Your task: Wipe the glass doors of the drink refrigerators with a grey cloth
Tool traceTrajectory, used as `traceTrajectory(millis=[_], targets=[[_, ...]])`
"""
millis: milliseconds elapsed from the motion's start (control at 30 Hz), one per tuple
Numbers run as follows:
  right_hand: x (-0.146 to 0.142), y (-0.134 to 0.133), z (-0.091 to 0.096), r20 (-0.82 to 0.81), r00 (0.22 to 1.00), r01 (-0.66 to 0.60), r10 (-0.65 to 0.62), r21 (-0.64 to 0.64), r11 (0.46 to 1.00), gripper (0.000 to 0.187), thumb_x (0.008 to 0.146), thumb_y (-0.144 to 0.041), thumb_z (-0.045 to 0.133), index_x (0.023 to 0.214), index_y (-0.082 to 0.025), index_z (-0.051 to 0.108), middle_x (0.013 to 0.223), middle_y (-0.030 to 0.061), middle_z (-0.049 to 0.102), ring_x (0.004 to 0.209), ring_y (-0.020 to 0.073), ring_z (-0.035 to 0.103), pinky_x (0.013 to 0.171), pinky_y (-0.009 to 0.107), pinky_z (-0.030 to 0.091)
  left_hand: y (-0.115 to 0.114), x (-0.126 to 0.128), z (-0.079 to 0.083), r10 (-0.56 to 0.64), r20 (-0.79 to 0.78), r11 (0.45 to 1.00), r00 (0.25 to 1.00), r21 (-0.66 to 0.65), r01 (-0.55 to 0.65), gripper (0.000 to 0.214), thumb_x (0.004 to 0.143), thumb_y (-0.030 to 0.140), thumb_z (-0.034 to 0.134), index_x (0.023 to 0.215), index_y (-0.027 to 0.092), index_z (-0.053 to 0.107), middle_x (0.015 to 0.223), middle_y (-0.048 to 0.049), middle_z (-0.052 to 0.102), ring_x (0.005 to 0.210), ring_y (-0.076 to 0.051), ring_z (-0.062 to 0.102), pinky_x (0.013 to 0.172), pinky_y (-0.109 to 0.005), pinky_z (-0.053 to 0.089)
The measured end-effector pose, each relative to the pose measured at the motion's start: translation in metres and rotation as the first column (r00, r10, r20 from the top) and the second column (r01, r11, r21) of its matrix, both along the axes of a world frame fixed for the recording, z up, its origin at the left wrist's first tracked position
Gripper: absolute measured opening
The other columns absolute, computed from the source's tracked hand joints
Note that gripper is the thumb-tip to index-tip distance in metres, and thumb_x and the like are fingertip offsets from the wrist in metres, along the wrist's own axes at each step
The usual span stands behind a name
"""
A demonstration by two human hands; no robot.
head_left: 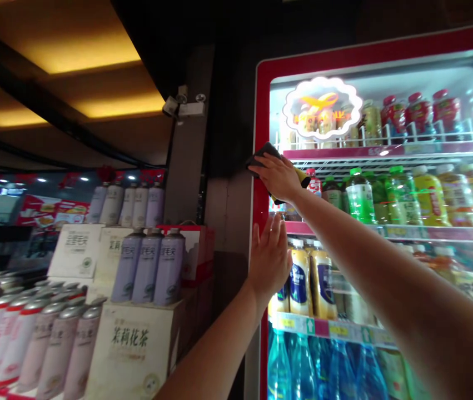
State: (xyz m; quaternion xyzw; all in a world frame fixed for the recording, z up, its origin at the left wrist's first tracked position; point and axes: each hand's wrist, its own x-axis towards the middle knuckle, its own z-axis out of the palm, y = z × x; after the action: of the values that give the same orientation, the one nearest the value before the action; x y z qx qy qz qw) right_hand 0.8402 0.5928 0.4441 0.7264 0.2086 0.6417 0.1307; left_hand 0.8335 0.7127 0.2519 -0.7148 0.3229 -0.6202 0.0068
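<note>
My right hand (278,176) reaches up to the left edge of a glass-door drinks fridge (262,233). Under its fingers is a folded cloth (268,148), dark grey with some yellow showing, held against the red door frame and the glass beside it. Lower down, my left hand (270,256) is raised with its fingers stretched upward and nothing in it. It lies in front of the same frame and glass; whether the palm touches the door I cannot tell. A white scalloped sticker (323,83) with orange print is on the upper glass.
Behind the glass stand green-capped bottles (360,195), gold bottles (298,278) and blue bottles (302,366) on shelves. To the left, lilac cans (148,266) stand on a white carton (130,347). Pink cans (59,347) crowd the lower left. A dark wall panel (228,211) borders the fridge.
</note>
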Motion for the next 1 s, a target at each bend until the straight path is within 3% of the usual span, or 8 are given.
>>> traceTrajectory(millis=[167, 267, 367, 500, 600, 767, 867, 1000], targets=[[-0.003, -0.012, -0.045, -0.094, 0.996, -0.033, 0.004, -0.313, 0.949, 0.042, 0.101, -0.025, 0.047, 0.139, -0.035, 0.061, 0.156, -0.0011, 0.051, 0.147, 0.0259, 0.041, 0.119, 0.053, 0.031, -0.003, -0.01, 0.003, 0.058, -0.026, 0.96, 0.998, -0.272, -0.063, 0.084, 0.092, 0.029, 0.052, 0.16, 0.0, 0.011, 0.169, -0.0255, 0.013, 0.158, -0.035, 0.004, 0.127, -0.058, 0.018], [-0.008, -0.022, -0.062, -0.12, 0.992, -0.076, 0.029, -0.413, 0.908, 0.042, 0.098, -0.026, 0.055, 0.138, -0.034, 0.062, 0.155, -0.0013, 0.052, 0.148, 0.0243, 0.041, 0.119, 0.047, 0.033, -0.004, -0.011, 0.004, 0.068, -0.053, 0.939, 0.996, -0.335, -0.081, 0.085, 0.092, 0.029, 0.053, 0.16, -0.001, 0.013, 0.169, -0.0262, 0.012, 0.158, -0.037, 0.004, 0.127, -0.059, 0.018], [-0.011, -0.025, -0.046, -0.1, 0.995, -0.057, 0.021, -0.374, 0.926, 0.043, 0.101, -0.025, 0.049, 0.141, -0.035, 0.059, 0.155, -0.0016, 0.052, 0.146, 0.0223, 0.043, 0.118, 0.046, 0.035, -0.004, -0.008, 0.004, 0.085, -0.104, 0.941, 0.991, -0.319, -0.115, 0.085, 0.09, 0.029, 0.054, 0.159, -0.004, 0.016, 0.168, -0.0286, 0.015, 0.158, -0.038, 0.01, 0.128, -0.056, 0.02], [-0.012, -0.017, -0.016, -0.031, 1.0, -0.001, -0.004, -0.157, 0.988, 0.046, 0.101, -0.021, 0.044, 0.144, -0.032, 0.057, 0.157, 0.0017, 0.049, 0.146, 0.0248, 0.043, 0.118, 0.05, 0.034, -0.003, -0.002, 0.002, 0.068, -0.153, 0.952, 0.986, -0.284, -0.11, 0.08, 0.092, 0.031, 0.052, 0.157, -0.005, 0.022, 0.164, -0.0305, 0.026, 0.155, -0.039, 0.023, 0.123, -0.055, 0.031], [-0.011, -0.014, -0.028, -0.033, 0.999, -0.007, 0.002, -0.145, 0.989, 0.048, 0.1, -0.018, 0.044, 0.144, -0.032, 0.058, 0.156, 0.0024, 0.051, 0.147, 0.026, 0.042, 0.119, 0.054, 0.032, -0.003, -0.001, 0.0, 0.069, -0.152, 0.954, 0.986, -0.28, -0.11, 0.075, 0.093, 0.031, 0.052, 0.154, -0.007, 0.029, 0.162, -0.0318, 0.03, 0.153, -0.04, 0.028, 0.123, -0.053, 0.033], [-0.015, -0.025, -0.068, -0.133, 0.991, -0.081, 0.034, -0.362, 0.929, 0.044, 0.1, -0.021, 0.049, 0.14, -0.036, 0.06, 0.153, -0.0025, 0.054, 0.146, 0.0233, 0.043, 0.119, 0.049, 0.033, -0.004, -0.006, 0.001, 0.046, -0.157, 0.958, 0.987, -0.272, -0.088, 0.072, 0.093, 0.029, 0.053, 0.153, -0.006, 0.032, 0.158, -0.0322, 0.037, 0.15, -0.04, 0.034, 0.12, -0.053, 0.036], [-0.018, -0.032, -0.058, -0.146, 0.989, -0.085, 0.03, -0.384, 0.919, 0.043, 0.101, -0.022, 0.048, 0.139, -0.038, 0.061, 0.152, -0.004, 0.055, 0.145, 0.0214, 0.044, 0.119, 0.047, 0.033, -0.004, -0.008, 0.002, 0.07, -0.174, 0.963, 0.982, -0.246, -0.112, 0.072, 0.094, 0.029, 0.052, 0.151, -0.011, 0.032, 0.158, -0.0355, 0.035, 0.15, -0.042, 0.033, 0.12, -0.054, 0.036], [-0.015, -0.023, -0.032, -0.083, 0.997, -0.016, -0.001, -0.209, 0.978, 0.046, 0.101, -0.021, 0.044, 0.143, -0.033, 0.058, 0.157, 0.0, 0.05, 0.146, 0.0244, 0.043, 0.117, 0.051, 0.033, -0.004, -0.009, 0.003, 0.1, -0.189, 0.964, 0.977, -0.223, -0.142, 0.073, 0.093, 0.028, 0.052, 0.15, -0.013, 0.032, 0.159, -0.0359, 0.032, 0.15, -0.043, 0.033, 0.12, -0.052, 0.036]])
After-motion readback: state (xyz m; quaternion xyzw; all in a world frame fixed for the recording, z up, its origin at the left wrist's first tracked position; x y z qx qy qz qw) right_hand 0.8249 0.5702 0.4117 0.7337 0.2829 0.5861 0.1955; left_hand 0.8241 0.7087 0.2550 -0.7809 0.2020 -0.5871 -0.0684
